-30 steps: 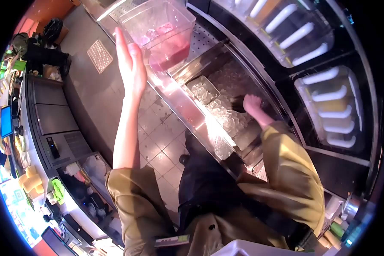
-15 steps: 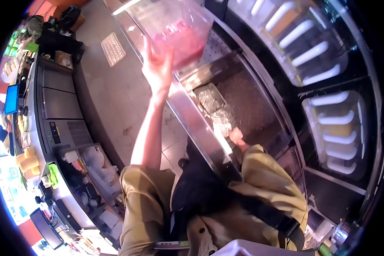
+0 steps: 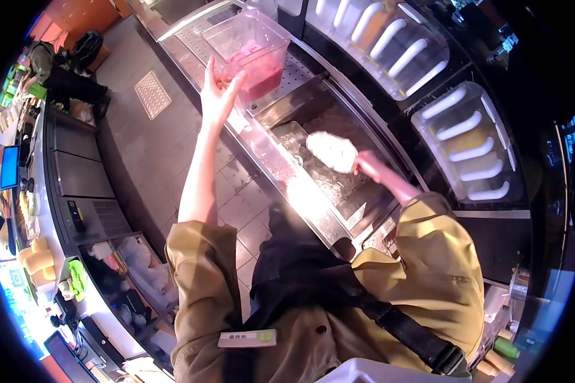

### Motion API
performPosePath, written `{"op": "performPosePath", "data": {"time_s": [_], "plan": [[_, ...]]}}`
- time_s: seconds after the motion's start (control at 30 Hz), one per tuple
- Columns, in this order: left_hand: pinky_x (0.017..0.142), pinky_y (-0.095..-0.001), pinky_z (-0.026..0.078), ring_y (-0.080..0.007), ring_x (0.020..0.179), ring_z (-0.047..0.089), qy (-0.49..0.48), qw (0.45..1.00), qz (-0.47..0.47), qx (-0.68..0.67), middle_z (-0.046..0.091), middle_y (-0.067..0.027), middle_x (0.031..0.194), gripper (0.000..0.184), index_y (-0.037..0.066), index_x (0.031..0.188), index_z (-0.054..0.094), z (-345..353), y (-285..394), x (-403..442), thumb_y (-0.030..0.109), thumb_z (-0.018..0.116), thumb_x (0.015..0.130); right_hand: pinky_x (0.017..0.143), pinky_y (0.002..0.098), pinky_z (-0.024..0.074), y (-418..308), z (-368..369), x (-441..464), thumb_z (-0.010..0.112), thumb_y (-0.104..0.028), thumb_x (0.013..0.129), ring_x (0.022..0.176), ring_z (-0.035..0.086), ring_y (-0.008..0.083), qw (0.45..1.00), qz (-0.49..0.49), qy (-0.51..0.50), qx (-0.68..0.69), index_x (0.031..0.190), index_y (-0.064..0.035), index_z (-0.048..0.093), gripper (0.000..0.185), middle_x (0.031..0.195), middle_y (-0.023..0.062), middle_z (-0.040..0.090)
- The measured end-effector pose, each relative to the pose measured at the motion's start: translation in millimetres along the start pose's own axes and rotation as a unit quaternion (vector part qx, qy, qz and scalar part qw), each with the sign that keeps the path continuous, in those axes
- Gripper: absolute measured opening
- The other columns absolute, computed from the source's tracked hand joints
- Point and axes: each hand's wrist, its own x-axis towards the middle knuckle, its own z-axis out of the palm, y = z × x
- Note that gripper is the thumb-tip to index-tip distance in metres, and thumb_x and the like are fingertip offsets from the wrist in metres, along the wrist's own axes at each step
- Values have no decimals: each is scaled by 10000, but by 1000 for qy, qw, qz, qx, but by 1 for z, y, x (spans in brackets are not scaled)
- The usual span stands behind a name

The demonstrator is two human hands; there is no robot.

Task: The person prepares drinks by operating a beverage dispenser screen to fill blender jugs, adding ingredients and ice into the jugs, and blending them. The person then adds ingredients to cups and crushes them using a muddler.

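Observation:
My left hand point(image 3: 220, 96) grips the near side of a clear square plastic tub point(image 3: 276, 39), with the thumb and a finger spread along its wall. Pink contents point(image 3: 262, 71) fill its lower part. The tub is at the perforated metal section of the counter; whether it rests there or is held just above, I cannot tell. My right hand point(image 3: 365, 163) is closed round the handle of an ice scoop point(image 3: 332, 151), whose bowl is bright white and heaped with what looks like ice. The scoop hangs over a steel ice bin point(image 3: 282, 110) with loose ice point(image 3: 338, 186) below.
Clear-lidded bins with white handles point(image 3: 469, 143) line the right side. A steel counter edge point(image 3: 262, 156) runs in front of me. Across the tiled floor point(image 3: 172, 127) stand a back counter with a screen point(image 3: 9, 167) and another person point(image 3: 70, 70) at the far left.
My right hand has come up from low in the bin, bringing the scoop away from the ice. My left hand stays on the tub. The whole view has shifted.

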Motion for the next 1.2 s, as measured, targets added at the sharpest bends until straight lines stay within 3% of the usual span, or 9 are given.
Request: {"op": "performPosePath", "data": {"time_s": [0.23,0.33,0.57,0.67,0.8,0.87,0.97,1.17,1.2], "plan": [[676,-311,463,-239,711,608,-25,990,89,105,612,-140,797,712,-26,1303,241,8,-18,0,272,615,775,477,245,404,-220,-52,-14,479,-106,700,487,509,124,984,-79,94,-127,660,6,585,159,578,53,551],[677,-305,461,-225,707,610,-17,991,88,103,618,-137,784,702,-23,1299,255,10,-24,2,265,618,771,543,301,433,-321,-53,-18,470,-149,730,543,559,179,964,-144,24,-220,664,-9,571,185,649,132,592],[681,-280,452,-175,687,588,17,996,56,66,603,-98,755,714,5,1309,262,13,-16,-3,243,646,756,583,349,441,-394,-1,-10,482,-193,748,596,580,226,743,-262,260,-558,690,-9,582,217,684,152,600],[692,-256,451,-138,731,583,53,998,18,13,614,-94,790,724,18,1308,272,21,-14,-3,213,677,740,599,369,445,-362,-11,-42,486,-211,756,619,588,246,693,-294,373,-542,701,-9,587,232,699,160,604],[654,-223,443,-111,689,566,132,990,33,-34,576,-57,701,669,-23,1259,344,35,-25,8,185,695,728,622,397,450,-267,-17,-64,493,-236,766,650,600,273,751,-173,400,-496,715,-9,593,253,719,172,608],[613,-192,424,-80,648,534,154,987,42,19,577,-41,692,633,-81,1203,390,34,-46,28,173,706,718,701,448,443,-197,-9,-43,493,-281,784,775,604,319,814,38,279,-508,817,-34,631,285,813,171,620],[515,-180,364,-44,511,410,132,987,51,-75,433,22,539,608,-41,1194,438,36,-40,33,198,710,705,710,423,457,-49,21,29,528,-208,762,796,614,292,834,147,123,-517,848,-67,650,205,841,143,637],[668,-192,419,-74,719,524,138,989,-37,-39,566,-65,817,669,-111,1184,400,24,-30,12,205,729,695,619,355,480,148,99,74,500,-155,749,745,626,239,730,14,-80,-678,817,-126,673,188,850,115,644],[669,-193,419,-75,722,525,142,989,-32,-33,566,-68,825,669,-110,1186,398,24,-37,13,202,728,696,666,367,484,150,109,70,489,-159,749,781,625,242,774,58,-63,-627,809,-98,669,199,848,117,643]]}}
